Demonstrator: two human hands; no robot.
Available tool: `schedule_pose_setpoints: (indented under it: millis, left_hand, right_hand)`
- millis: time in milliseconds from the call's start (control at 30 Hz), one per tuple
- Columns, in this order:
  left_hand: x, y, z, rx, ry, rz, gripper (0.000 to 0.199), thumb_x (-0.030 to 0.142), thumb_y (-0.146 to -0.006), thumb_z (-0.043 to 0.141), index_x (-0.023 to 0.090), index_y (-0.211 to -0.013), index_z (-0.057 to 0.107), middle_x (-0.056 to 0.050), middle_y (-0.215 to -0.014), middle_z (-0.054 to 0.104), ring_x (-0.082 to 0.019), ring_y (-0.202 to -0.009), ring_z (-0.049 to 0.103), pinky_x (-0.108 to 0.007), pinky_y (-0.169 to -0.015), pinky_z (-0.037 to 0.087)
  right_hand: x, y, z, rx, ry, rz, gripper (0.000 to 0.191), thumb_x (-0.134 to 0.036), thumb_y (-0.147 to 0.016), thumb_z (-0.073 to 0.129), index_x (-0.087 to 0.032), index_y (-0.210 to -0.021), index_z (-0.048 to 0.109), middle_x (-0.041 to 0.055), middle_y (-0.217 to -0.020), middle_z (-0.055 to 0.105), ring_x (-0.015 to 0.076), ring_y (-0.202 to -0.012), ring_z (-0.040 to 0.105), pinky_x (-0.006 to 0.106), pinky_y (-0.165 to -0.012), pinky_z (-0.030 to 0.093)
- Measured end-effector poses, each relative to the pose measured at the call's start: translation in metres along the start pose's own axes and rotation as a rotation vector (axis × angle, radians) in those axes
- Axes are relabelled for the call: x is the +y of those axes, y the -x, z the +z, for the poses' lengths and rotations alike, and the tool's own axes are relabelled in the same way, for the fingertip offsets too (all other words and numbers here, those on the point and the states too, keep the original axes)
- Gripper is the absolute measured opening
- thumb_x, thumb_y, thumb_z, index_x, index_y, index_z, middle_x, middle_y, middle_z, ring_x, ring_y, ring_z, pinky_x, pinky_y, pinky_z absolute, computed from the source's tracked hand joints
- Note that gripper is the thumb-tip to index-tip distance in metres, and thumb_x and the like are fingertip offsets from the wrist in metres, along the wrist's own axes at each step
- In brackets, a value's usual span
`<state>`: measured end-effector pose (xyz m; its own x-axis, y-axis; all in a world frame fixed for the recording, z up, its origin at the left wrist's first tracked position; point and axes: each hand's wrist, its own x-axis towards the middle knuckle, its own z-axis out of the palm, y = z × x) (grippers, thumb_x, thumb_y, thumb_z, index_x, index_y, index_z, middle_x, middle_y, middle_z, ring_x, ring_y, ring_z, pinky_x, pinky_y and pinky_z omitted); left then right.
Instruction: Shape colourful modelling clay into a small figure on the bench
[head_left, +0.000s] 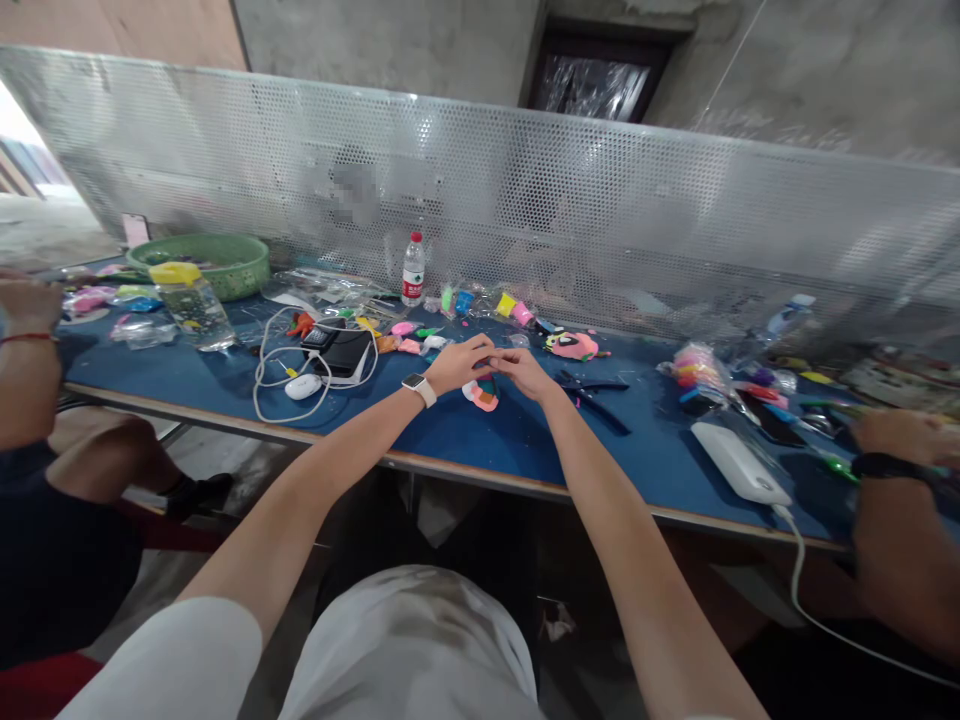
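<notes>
My left hand (456,366), with a watch on its wrist, meets my right hand (525,372) at the fingertips above the blue table. Both hands are closed in a pinch, and whatever lies between the fingertips is too small to make out. Directly beneath them rests a small flat piece of coloured modelling clay (484,400), pink, white and brown, partly covered by the fingers. Right of my right hand lie black-handled pliers (600,398). Behind it sits a pink clay figure (574,346) with dark and yellow-green parts.
Clay packets (512,308), a water bottle (412,270) and a perforated metal screen (480,200) stand behind. Leftward are a cabled white device (303,387), a black box (345,355), a yellow-lidded jar (193,308) and a green basin (225,265). A white power bank (739,462) lies right. Co-workers' arms flank both sides.
</notes>
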<state>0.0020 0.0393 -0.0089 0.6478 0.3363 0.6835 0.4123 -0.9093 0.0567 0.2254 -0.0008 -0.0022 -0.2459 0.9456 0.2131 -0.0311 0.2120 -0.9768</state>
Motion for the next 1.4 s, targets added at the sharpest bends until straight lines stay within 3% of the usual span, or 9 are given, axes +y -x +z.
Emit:
schedule_pose_setpoints:
  millis: [400,667,1400]
  left_hand:
    - [-0.0011,0.0000,0.0009,-0.004,-0.004,-0.024,0.033,0.037,-0.115,0.067,0.021,-0.142,0.077,-0.013,-0.136,0.074,-0.018,-0.091,0.076,-0.027,-0.075,0.058]
    - [0.0026,-0.0005,-0.0053,-0.035,-0.008,-0.057,0.030,0.029,-0.113,0.067,0.023,-0.141,0.077,-0.012,-0.138,0.074,-0.019,-0.098,0.077,-0.026,-0.078,0.059]
    - [-0.0003,-0.0008,-0.0025,-0.005,-0.009,-0.073,0.026,0.023,-0.111,0.067,0.022,-0.134,0.079,-0.011,-0.135,0.074,-0.020,-0.098,0.078,-0.027,-0.077,0.058]
  right_hand:
    - [0.0036,-0.0031,-0.0016,0.039,-0.018,-0.015,0.061,-0.068,-0.056,0.114,-0.026,-0.097,0.097,0.0048,-0.104,0.092,0.0239,-0.099,0.082,0.039,-0.103,0.063]
    - [0.0037,-0.0033,0.0006,0.006,-0.005,-0.006,0.064,-0.071,-0.062,0.112,-0.028,-0.106,0.097,0.0042,-0.109,0.092,0.0247,-0.102,0.083,0.039,-0.105,0.065]
    - [-0.0007,-0.0011,0.0012,0.018,-0.013,-0.014,0.064,-0.070,-0.058,0.114,-0.027,-0.101,0.096,0.0057,-0.105,0.092,0.0246,-0.094,0.083,0.039,-0.098,0.066]
